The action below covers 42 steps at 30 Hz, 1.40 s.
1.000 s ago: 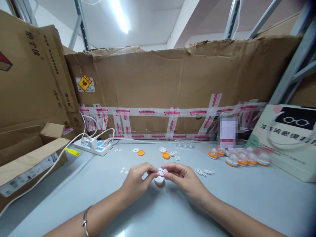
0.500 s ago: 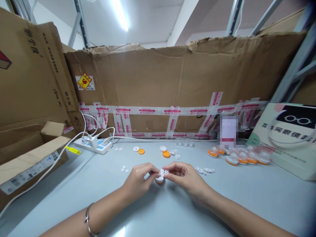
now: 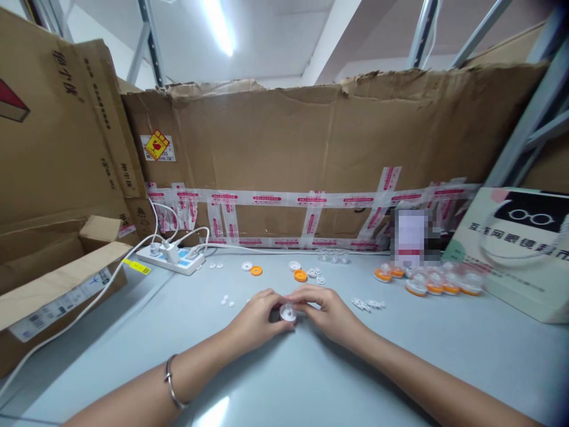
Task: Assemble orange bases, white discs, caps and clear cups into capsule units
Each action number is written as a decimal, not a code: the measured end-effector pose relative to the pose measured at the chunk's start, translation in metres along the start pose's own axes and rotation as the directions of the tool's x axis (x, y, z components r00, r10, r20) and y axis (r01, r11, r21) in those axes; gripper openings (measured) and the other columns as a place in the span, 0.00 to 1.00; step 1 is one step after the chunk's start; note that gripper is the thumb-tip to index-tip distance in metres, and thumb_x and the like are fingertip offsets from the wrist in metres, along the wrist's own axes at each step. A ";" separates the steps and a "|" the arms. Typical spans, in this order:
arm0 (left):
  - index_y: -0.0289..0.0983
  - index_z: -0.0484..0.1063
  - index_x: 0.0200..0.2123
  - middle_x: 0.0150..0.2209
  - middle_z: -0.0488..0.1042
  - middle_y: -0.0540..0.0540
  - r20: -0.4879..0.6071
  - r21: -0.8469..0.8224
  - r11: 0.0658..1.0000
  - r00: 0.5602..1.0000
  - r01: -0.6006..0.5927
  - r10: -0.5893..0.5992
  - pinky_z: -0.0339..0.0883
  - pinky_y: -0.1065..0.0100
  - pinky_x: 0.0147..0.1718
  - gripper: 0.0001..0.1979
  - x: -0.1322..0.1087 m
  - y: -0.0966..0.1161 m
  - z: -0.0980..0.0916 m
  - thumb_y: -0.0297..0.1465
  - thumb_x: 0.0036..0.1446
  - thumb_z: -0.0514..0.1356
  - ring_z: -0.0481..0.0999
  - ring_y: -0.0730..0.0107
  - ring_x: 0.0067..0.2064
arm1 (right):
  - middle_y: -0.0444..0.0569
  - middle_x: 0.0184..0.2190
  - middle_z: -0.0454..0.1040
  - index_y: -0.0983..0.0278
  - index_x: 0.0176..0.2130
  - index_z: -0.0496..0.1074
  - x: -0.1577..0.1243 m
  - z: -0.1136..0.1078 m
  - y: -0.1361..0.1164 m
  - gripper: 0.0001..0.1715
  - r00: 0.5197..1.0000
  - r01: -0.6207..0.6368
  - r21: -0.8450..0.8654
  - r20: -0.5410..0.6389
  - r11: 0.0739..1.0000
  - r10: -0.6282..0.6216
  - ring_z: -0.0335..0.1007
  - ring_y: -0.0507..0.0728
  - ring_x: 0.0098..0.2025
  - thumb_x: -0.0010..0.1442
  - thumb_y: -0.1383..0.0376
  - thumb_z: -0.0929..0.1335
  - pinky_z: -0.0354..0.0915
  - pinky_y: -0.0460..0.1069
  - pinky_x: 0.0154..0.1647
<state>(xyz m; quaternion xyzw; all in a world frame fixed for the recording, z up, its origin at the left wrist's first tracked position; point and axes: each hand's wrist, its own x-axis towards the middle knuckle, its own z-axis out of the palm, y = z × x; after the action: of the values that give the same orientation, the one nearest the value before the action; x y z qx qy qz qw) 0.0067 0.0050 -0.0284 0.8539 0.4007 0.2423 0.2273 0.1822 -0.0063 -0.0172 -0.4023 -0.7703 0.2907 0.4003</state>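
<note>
Pinching and steadying at the near middle of the table (image 3: 271, 385). Left hand (image 3: 258, 321) curls round a white round piece (image 3: 288, 317), thumb at its near edge: a firm side grip. Right hand (image 3: 326, 309) reaches over from the right, fingertips bunched at the top of the same piece; cannot tell whether they grip something of their own. Step in hand looks like fitting or adjusting a small part at the centre. Next move seems to call for a steady left hold and a light, well-centred right touch.

Hard to read: the centre of the piece, partly under fingers and blurred; its underside; whether it touches the table.

Just beyond the hands: orange disc (image 3: 300, 276), with perforated white discs (image 3: 314, 273) to its right. Nearer, right: patterned white pieces (image 3: 368, 305). Far right: clear-domed units (image 3: 435, 283), overlapping, count uncertain. Behind them, a pixelated patch (image 3: 411, 237) masks what stands there. Both forearms run off the near edge.
</note>
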 end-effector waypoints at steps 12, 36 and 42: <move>0.35 0.71 0.34 0.31 0.69 0.47 0.000 0.010 1.000 1.000 0.027 -0.027 0.60 0.71 0.31 0.11 0.001 -0.001 0.001 0.34 0.47 0.62 0.69 0.67 0.33 | 0.50 0.34 0.75 0.61 0.38 0.75 -0.003 0.005 0.004 0.17 0.987 0.152 -0.134 0.071 0.979 -0.144 0.71 0.54 0.35 0.54 0.75 0.62 0.67 0.49 0.38; 0.35 0.74 0.34 0.30 0.70 0.47 -0.034 -0.057 0.997 0.998 0.058 -0.060 0.61 0.72 0.30 0.12 0.001 0.000 0.002 0.32 0.43 0.61 0.69 0.69 0.31 | 0.48 0.36 0.75 0.62 0.39 0.70 -0.007 0.007 -0.005 0.14 0.993 0.072 -0.153 -0.081 0.986 -0.085 0.71 0.55 0.37 0.49 0.67 0.67 0.67 0.50 0.41; 0.33 0.70 0.32 0.31 0.72 0.46 0.032 -0.357 0.919 0.985 0.170 -0.170 0.62 0.71 0.31 0.14 0.000 0.000 -0.003 0.35 0.41 0.63 0.70 0.69 0.32 | 0.52 0.39 0.74 0.64 0.42 0.67 0.025 -0.074 0.030 0.14 0.903 -0.193 -0.289 -0.425 0.938 0.055 0.71 0.57 0.41 0.55 0.62 0.63 0.66 0.53 0.44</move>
<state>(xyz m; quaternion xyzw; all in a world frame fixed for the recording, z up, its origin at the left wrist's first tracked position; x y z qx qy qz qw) 0.0047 0.0054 -0.0268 0.7601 0.4226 0.2905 0.3991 0.2479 0.0395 0.0068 -0.5633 -0.6786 0.0944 0.4619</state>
